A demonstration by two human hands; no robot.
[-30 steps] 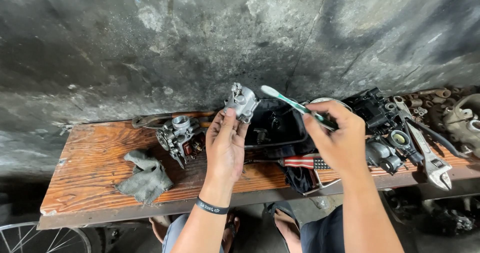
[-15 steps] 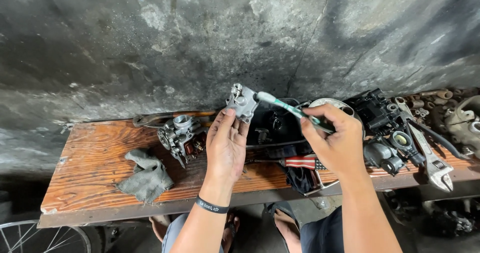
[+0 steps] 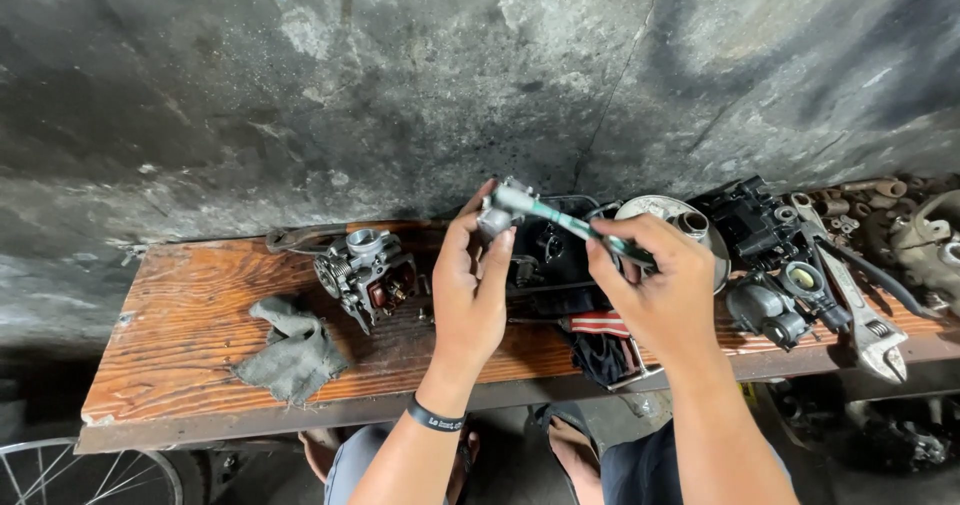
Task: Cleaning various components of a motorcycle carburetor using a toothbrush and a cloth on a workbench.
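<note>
**Brush meets metal part above a crowded bench**

A left hand (image 3: 470, 290) grips a small grey metal part (image 3: 497, 215), fingers closed around it, and holds it up above the middle of a wooden bench (image 3: 180, 335). The right hand (image 3: 655, 285) is closed on the handle of a green-and-white toothbrush (image 3: 560, 220), whose head lies against the top of the part. The part is pale, cast and irregular, mostly hidden by the fingers. A black wristband (image 3: 435, 420) circles the left wrist.

Left of the hands a carburettor (image 3: 365, 270) sits on the planks, apart from a crumpled grey rag (image 3: 290, 350) near the front edge; bare wood lies open around the rag and toward the bench's left end. Right of the hands the bench is packed: a round metal cover (image 3: 655, 210), black engine parts (image 3: 750, 225) and an adjustable wrench (image 3: 860, 310) that overhangs the front edge. Dark cloth (image 3: 600, 350) droops over the edge below the right hand.

The bench stands against a stained, grey concrete wall (image 3: 400, 85). A spoked wheel (image 3: 90, 475) shows at lower left.
</note>
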